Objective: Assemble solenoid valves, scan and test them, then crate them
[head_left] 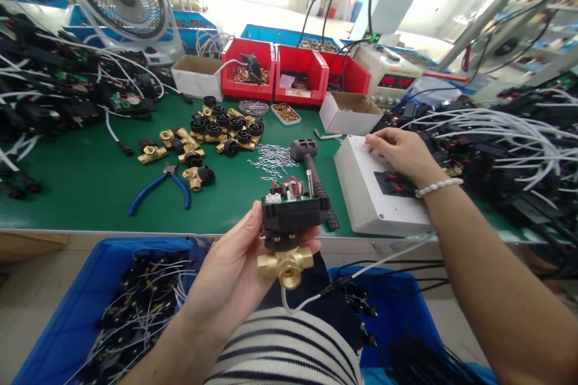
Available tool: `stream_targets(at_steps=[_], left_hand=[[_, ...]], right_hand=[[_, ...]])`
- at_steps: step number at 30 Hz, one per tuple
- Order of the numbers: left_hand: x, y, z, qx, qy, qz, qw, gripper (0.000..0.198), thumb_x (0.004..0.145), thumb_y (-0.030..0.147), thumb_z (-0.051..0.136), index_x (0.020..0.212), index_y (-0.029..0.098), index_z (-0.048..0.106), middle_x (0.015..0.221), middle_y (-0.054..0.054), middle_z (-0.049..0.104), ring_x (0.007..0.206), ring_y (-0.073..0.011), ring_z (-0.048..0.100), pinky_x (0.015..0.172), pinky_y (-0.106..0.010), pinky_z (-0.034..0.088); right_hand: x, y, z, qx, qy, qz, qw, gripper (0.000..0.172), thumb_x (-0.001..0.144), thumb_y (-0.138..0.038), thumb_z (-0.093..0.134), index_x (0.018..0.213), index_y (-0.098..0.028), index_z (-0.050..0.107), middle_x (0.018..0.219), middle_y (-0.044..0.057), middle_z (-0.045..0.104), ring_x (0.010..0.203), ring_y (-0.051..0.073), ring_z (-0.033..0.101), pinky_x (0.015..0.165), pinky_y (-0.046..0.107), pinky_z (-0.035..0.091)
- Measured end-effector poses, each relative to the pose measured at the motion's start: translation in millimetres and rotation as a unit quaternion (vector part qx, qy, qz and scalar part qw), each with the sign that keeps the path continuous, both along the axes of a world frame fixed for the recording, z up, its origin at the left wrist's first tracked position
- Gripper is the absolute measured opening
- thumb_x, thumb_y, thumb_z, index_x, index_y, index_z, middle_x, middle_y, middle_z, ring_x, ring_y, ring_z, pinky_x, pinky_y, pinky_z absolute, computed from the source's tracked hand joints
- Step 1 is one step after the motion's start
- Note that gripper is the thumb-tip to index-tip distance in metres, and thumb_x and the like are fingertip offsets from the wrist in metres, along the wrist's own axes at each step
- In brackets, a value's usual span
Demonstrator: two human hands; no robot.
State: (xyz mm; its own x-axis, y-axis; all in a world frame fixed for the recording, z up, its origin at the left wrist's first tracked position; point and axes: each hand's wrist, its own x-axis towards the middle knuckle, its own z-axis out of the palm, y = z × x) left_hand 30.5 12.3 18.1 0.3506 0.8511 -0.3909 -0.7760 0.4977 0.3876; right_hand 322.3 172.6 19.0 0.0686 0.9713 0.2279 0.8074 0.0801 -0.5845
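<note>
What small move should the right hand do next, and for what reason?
Perhaps the right hand should gently operate whatever its fingers touch on the white box: the left hand holds the valve unit, and a cable below it leads toward the box.

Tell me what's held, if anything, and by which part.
The left hand holds a valve assembly by its black housing. The right hand touches the white box; any grip cannot be told.

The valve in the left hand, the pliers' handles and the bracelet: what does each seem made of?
Valve: probably brass, yellow-gold with a metallic sheen.
Handles: likely plastic or rubber, smooth even blue.
Bracelet: pale round beads, stone or plastic; the picture leaves it open.
</note>
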Motion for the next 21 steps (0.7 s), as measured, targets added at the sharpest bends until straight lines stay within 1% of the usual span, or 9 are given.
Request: stream_targets(at_steps=[2,6,8,10,13,16,18,21], left_hand=[[-2.0,-0.5,-2.1,0.013,-0.011,-0.008,1.000,0.045,0.106,0.025,0.030,0.109,0.005,0.070,0.112,-0.024,0.071,0.087,-0.0247,0.076,0.080,-0.036,0.064],[-9.8,-1.6,-11.8,0.074,-0.055,-0.062,0.994,0.045,0.106,0.030,0.034,0.115,0.006,0.071,0.119,-0.022,0.069,0.099,-0.0246,0.073,0.093,-0.037,0.060],[-12.8,-2.1,-15.1,0.088,-0.074,-0.073,0.991,0.045,0.106,0.030,0.034,0.117,0.008,0.072,0.123,-0.021,0.067,0.104,-0.0242,0.072,0.098,-0.037,0.057],[-13.8,-2.6,-16.0,0.092,-0.084,-0.071,0.990,0.046,0.107,0.029,0.032,0.116,0.009,0.072,0.125,-0.020,0.067,0.106,-0.0236,0.071,0.099,-0.036,0.057],[-12.1,-2.8,-14.0,0.086,-0.083,-0.063,0.991,0.049,0.107,0.030,0.030,0.115,0.008,0.073,0.122,-0.021,0.068,0.102,-0.0228,0.073,0.097,-0.036,0.058],[-9.8,-2.4,-12.1,0.072,-0.079,-0.048,0.993,0.053,0.108,0.028,0.026,0.111,0.005,0.073,0.120,-0.023,0.068,0.098,-0.0223,0.074,0.093,-0.035,0.060],[-9.7,-1.8,-12.5,0.077,-0.090,-0.050,0.992,0.053,0.108,0.028,0.025,0.113,0.004,0.072,0.123,-0.023,0.066,0.100,-0.0223,0.073,0.094,-0.035,0.059],[-11.6,-1.4,-15.5,0.089,-0.114,-0.061,0.988,0.051,0.108,0.027,0.026,0.118,0.004,0.070,0.127,-0.023,0.064,0.106,-0.0223,0.071,0.100,-0.036,0.056]], right_hand=[[0.6,1.0,-1.0,0.001,0.003,-0.001,1.000,0.027,0.081,-0.045,0.060,0.074,-0.019,0.065,0.076,0.008,0.068,0.069,0.022,0.060,0.076,0.038,0.048],[2.5,3.0,-3.1,0.004,0.005,-0.002,1.000,0.027,0.083,-0.044,0.062,0.077,-0.018,0.067,0.078,0.007,0.069,0.068,0.020,0.059,0.075,0.036,0.049],[2.5,3.5,-3.3,0.005,0.004,-0.003,1.000,0.027,0.084,-0.043,0.062,0.078,-0.017,0.067,0.077,0.006,0.069,0.066,0.019,0.059,0.074,0.035,0.048],[1.2,3.0,-2.3,0.005,0.001,-0.005,1.000,0.024,0.085,-0.039,0.063,0.077,-0.016,0.068,0.076,0.005,0.068,0.064,0.017,0.057,0.072,0.033,0.048],[-2.7,0.9,0.7,0.004,-0.003,-0.010,1.000,0.020,0.086,-0.032,0.063,0.076,-0.016,0.068,0.072,0.004,0.067,0.062,0.016,0.055,0.070,0.031,0.046],[-6.1,-1.5,3.8,0.004,-0.006,-0.015,1.000,0.021,0.087,-0.030,0.062,0.073,-0.016,0.067,0.067,0.003,0.063,0.061,0.017,0.055,0.067,0.031,0.044],[-6.8,-2.4,5.1,0.003,-0.008,-0.020,1.000,0.022,0.087,-0.031,0.062,0.071,-0.016,0.066,0.064,0.002,0.061,0.060,0.017,0.054,0.064,0.030,0.042],[-6.7,-2.8,5.7,0.002,-0.010,-0.025,1.000,0.024,0.088,-0.032,0.062,0.069,-0.017,0.066,0.061,0.001,0.059,0.059,0.017,0.054,0.063,0.030,0.041]])
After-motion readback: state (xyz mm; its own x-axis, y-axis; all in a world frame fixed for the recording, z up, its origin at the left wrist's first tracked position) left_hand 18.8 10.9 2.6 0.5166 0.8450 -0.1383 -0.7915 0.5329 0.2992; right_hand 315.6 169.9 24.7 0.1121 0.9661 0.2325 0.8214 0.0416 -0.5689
